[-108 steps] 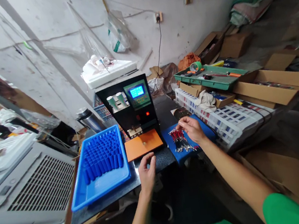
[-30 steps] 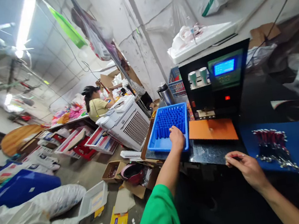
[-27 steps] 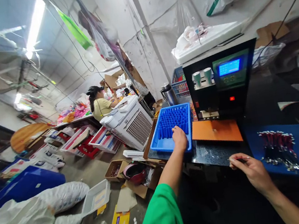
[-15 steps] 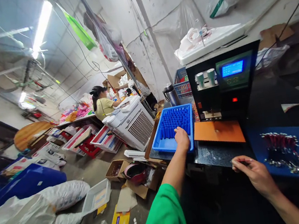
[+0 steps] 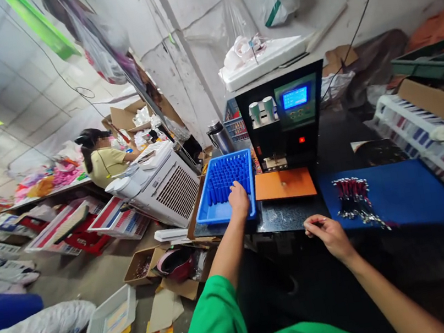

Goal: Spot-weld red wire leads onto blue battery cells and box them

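A light-blue plastic tray (image 5: 253, 184) holds many dark-blue tube-like pieces (image 5: 224, 181), standing upright in close rows. My left hand (image 5: 239, 200) reaches over the tray's near right part, its fingers closed on a blue tube at the edge of the rows. The fingertips are partly hidden by the hand itself. In front of the table edge is my right hand (image 5: 327, 233), thumb and fingers pressed together; whatever they pinch is too small to make out. Between tray and right hand, an orange plate (image 5: 285, 185) lies at the foot of a black machine (image 5: 286, 123) with a lit blue screen.
On a blue mat (image 5: 413, 193) at the right lies a bundle of dark-red and black pieces with metal ends (image 5: 354, 197). A steel thermos (image 5: 220, 136) stands behind the tray. Leftward are an air cooler (image 5: 171, 188), cartons (image 5: 141, 266) on the floor and a seated person (image 5: 104, 159).
The view has swung to the right, so more of the blue mat and a white crate show. My left hand stays at the tubes in the tray; my right hand remains pinched near the table edge.
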The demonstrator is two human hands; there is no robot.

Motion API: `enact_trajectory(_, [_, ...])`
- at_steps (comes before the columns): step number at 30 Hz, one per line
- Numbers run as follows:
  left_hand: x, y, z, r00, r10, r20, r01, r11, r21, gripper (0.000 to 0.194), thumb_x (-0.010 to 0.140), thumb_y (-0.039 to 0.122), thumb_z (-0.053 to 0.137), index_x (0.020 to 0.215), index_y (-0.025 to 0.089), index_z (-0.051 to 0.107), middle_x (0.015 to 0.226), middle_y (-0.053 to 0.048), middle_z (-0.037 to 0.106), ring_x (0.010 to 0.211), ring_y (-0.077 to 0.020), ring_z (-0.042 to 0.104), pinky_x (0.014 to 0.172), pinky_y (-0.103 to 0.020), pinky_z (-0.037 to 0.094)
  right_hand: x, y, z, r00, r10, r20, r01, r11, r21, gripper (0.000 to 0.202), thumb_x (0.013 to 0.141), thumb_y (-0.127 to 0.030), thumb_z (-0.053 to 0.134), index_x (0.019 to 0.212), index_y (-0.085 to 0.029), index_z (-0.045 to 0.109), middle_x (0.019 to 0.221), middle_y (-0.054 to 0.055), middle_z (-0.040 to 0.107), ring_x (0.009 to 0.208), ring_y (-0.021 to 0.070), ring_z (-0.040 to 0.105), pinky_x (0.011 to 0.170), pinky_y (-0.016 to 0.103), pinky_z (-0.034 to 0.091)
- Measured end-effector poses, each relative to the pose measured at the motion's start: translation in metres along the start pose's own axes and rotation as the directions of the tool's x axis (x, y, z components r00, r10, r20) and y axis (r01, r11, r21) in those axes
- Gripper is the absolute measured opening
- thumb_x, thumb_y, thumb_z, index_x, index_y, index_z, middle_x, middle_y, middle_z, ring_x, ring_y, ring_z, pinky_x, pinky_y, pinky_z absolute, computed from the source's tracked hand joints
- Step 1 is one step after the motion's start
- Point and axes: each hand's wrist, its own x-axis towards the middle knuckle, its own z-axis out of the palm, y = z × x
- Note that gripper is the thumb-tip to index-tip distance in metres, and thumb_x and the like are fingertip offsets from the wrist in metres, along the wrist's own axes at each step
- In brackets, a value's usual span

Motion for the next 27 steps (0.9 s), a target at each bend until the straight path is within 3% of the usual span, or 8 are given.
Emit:
enact_trajectory(6, [-0.001,-0.005,0.001,1.0,0.01,-0.012,-0.01,0.999,-0.045,0.042,0.095,0.004,0.031,0.133,0.007,0.049,0.12,-0.025,0.06,0.096,-0.0277,0.071,0.08,-0.036,0.054,0.002,0.003,0.0,1.0,0.021,0.01,-0.021,0.999,0.04,0.052,0.065,-0.063,0.078,0.077,-0.014,0.066,0.069,0.008,0.063,0.06,0.0169,0.059,0.061,0.03,0.054])
enact_trajectory(9, [-0.001,-0.015,0.0,0.993,0.035,-0.111,-0.06,0.971,-0.23,0.041,0.094,0.011,0.044,0.134,0.013,0.052,0.123,-0.023,0.059,0.092,-0.0272,0.07,0.078,-0.037,0.052,0.004,0.005,0.0,0.998,0.055,0.005,-0.055,0.997,0.06,0.056,0.062,-0.066,0.08,0.076,-0.014,0.065,0.068,0.007,0.062,0.06,0.0166,0.059,0.059,0.03,0.053])
enact_trajectory(11, [0.001,-0.021,-0.004,0.973,0.025,-0.231,-0.127,0.89,-0.438,0.03,0.091,0.015,0.053,0.12,0.016,0.06,0.11,-0.017,0.064,0.087,-0.0236,0.067,0.077,-0.034,0.051,0.006,0.006,0.0,0.997,0.08,0.002,-0.08,0.994,0.071,0.057,0.061,-0.067,0.08,0.076,-0.014,0.064,0.068,0.006,0.061,0.059,0.0162,0.059,0.059,0.029,0.052])
enact_trajectory(14, [0.001,-0.025,-0.012,0.978,-0.062,-0.199,-0.128,0.574,-0.809,0.012,0.088,0.024,0.058,0.098,0.017,0.057,0.07,-0.003,0.058,0.059,-0.0154,0.056,0.058,-0.026,0.044,0.008,0.006,0.003,0.995,0.096,-0.008,-0.095,0.991,0.091,0.059,0.059,-0.067,0.081,0.076,-0.014,0.064,0.068,0.006,0.061,0.059,0.0162,0.059,0.058,0.029,0.052])
enact_trajectory(17, [-0.008,-0.022,-0.021,1.0,0.015,-0.006,-0.009,0.175,-0.984,0.029,0.084,0.041,0.064,0.098,0.019,0.051,0.055,0.005,0.049,0.042,-0.0109,0.043,0.043,-0.02,0.03,0.01,0.002,0.008,0.998,0.07,-0.001,-0.07,0.993,0.099,0.057,0.061,-0.067,0.079,0.075,-0.014,0.063,0.068,0.006,0.06,0.062,0.0169,0.059,0.058,0.029,0.052])
enact_trajectory(19, [-0.02,-0.019,-0.024,0.995,0.094,0.045,0.041,0.043,-0.998,0.04,0.08,0.05,0.069,0.098,0.02,0.049,0.056,0.005,0.05,0.042,-0.0103,0.044,0.041,-0.018,0.028,0.013,-0.005,0.013,0.999,0.032,0.004,-0.032,0.995,0.096,0.053,0.066,-0.065,0.077,0.074,-0.014,0.063,0.069,0.006,0.06,0.063,0.0168,0.059,0.06,0.029,0.052])
enact_trajectory(23, [-0.044,-0.014,-0.021,0.972,0.226,0.061,0.055,0.032,-0.998,0.045,0.079,0.055,0.071,0.097,0.02,0.051,0.062,0.004,0.054,0.044,-0.0091,0.044,0.041,-0.018,0.028,0.025,-0.024,0.033,1.0,-0.026,-0.013,0.027,0.989,0.144,0.047,0.072,-0.06,0.073,0.078,-0.015,0.061,0.08,0.008,0.061,0.074,0.0193,0.064,0.066,0.03,0.055])
enact_trajectory(27, [-0.061,-0.002,-0.013,0.957,0.231,-0.175,-0.213,0.149,-0.966,0.034,0.087,0.05,0.066,0.094,0.018,0.056,0.077,-0.002,0.06,0.061,-0.0108,0.053,0.057,-0.022,0.043,0.045,-0.037,0.064,0.999,0.016,-0.04,-0.006,0.971,0.238,0.048,0.076,-0.061,0.065,0.091,-0.016,0.057,0.1,0.009,0.062,0.084,0.0211,0.066,0.065,0.031,0.056])
